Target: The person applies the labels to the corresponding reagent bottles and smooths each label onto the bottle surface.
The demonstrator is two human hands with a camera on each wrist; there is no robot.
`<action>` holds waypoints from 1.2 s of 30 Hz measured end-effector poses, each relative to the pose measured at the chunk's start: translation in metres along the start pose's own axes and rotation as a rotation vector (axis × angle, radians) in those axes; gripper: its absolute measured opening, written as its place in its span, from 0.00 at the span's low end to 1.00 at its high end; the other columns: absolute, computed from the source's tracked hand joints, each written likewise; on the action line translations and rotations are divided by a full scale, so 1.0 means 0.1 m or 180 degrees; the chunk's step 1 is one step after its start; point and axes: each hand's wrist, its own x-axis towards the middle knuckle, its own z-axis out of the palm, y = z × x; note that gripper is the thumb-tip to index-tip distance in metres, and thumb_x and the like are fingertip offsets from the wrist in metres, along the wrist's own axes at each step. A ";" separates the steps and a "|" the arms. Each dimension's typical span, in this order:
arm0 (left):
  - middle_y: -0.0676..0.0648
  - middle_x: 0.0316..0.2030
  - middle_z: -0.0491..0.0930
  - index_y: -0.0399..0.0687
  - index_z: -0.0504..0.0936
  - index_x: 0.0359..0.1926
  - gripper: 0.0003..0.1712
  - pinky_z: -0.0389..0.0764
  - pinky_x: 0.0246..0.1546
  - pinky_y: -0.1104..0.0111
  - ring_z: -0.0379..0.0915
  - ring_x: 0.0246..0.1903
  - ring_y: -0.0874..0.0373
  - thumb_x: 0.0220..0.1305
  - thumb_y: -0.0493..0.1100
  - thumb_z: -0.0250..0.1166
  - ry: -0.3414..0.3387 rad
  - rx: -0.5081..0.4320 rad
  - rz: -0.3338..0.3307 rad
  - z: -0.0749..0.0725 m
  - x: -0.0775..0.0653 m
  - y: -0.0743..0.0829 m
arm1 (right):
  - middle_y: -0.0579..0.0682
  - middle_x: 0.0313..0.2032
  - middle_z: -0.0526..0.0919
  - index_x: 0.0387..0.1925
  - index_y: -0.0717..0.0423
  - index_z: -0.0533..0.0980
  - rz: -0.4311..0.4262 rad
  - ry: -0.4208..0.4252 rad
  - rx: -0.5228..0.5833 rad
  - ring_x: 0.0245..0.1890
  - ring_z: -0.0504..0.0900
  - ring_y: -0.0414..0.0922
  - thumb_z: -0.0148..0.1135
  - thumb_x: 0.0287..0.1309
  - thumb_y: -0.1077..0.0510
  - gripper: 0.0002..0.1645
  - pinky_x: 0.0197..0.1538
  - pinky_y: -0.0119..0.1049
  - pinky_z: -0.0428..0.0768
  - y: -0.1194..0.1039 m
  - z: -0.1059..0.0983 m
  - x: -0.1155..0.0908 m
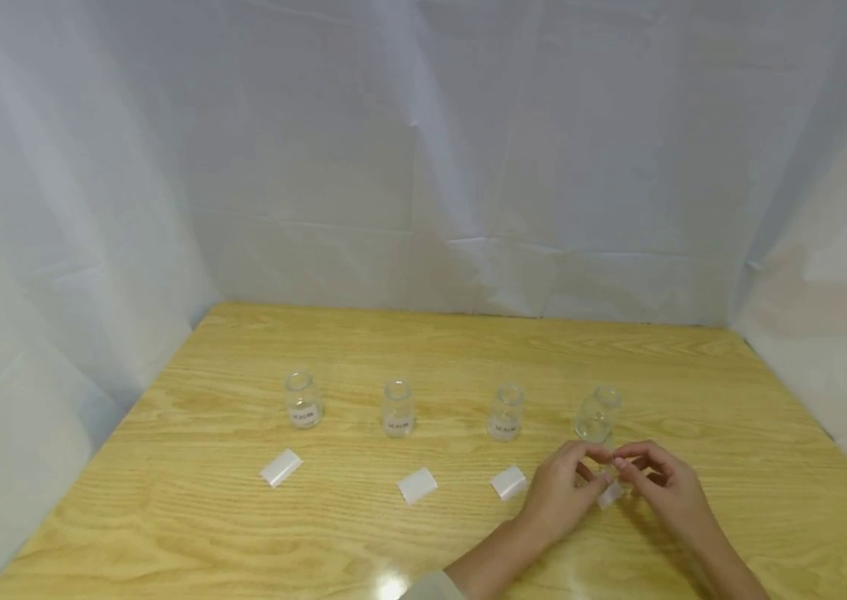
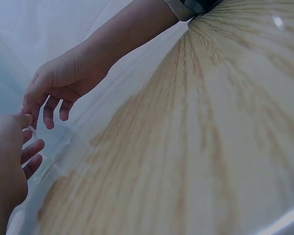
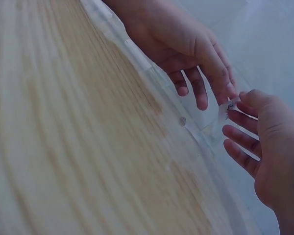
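Thumb and fingertips of my left hand (image 1: pixel 560 490) and right hand (image 1: pixel 665 487) meet in front of the rightmost glass jar (image 1: pixel 593 423). Between them they pinch a small white label (image 3: pixel 224 113) with dark print, seen best in the right wrist view. That jar is clear, and no label shows on its visible side. Below the hands lies a white slip (image 1: pixel 610 496), partly covered by the fingers. The other fingers of both hands are loosely bent and spread in the wrist views.
Three more clear jars, each with a printed white label, stand in a row to the left: one far left (image 1: pixel 304 404), one middle (image 1: pixel 398 410), one nearer (image 1: pixel 506 414). White slips (image 1: pixel 282 467) lie before them on the wooden table (image 1: pixel 191 508). White sheeting (image 1: pixel 318 167) surrounds it.
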 end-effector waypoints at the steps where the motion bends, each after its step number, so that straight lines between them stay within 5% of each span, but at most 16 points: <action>1: 0.60 0.42 0.74 0.51 0.76 0.47 0.14 0.72 0.26 0.81 0.69 0.32 0.73 0.60 0.43 0.63 0.0014 -0.0058 -0.0057 0.00 0.00 0.00 | 0.46 0.33 0.79 0.39 0.64 0.75 -0.0004 -0.0025 0.0023 0.27 0.77 0.42 0.57 0.58 0.70 0.07 0.24 0.34 0.77 0.00 0.00 0.00; 8: 0.60 0.36 0.75 0.48 0.77 0.42 0.10 0.74 0.25 0.79 0.69 0.29 0.71 0.59 0.42 0.64 0.0194 -0.0431 -0.0319 0.01 0.04 0.00 | 0.48 0.32 0.80 0.38 0.65 0.76 0.0018 0.0084 0.0017 0.27 0.77 0.41 0.56 0.59 0.69 0.06 0.23 0.34 0.77 0.00 0.01 0.01; 18: 0.58 0.30 0.76 0.45 0.77 0.36 0.04 0.74 0.23 0.77 0.72 0.24 0.69 0.59 0.35 0.62 0.0385 -0.1045 -0.0650 0.01 0.05 0.02 | 0.44 0.32 0.79 0.41 0.66 0.75 0.0459 0.0143 -0.0077 0.30 0.77 0.39 0.57 0.61 0.62 0.11 0.25 0.35 0.78 0.02 0.03 0.04; 36: 0.56 0.28 0.80 0.43 0.79 0.37 0.08 0.74 0.30 0.77 0.71 0.27 0.69 0.54 0.35 0.66 0.0796 -0.0737 -0.0599 0.05 0.09 -0.01 | 0.45 0.26 0.79 0.34 0.71 0.74 0.0519 0.0396 0.0201 0.26 0.77 0.38 0.59 0.57 0.67 0.06 0.23 0.32 0.78 0.03 0.03 0.04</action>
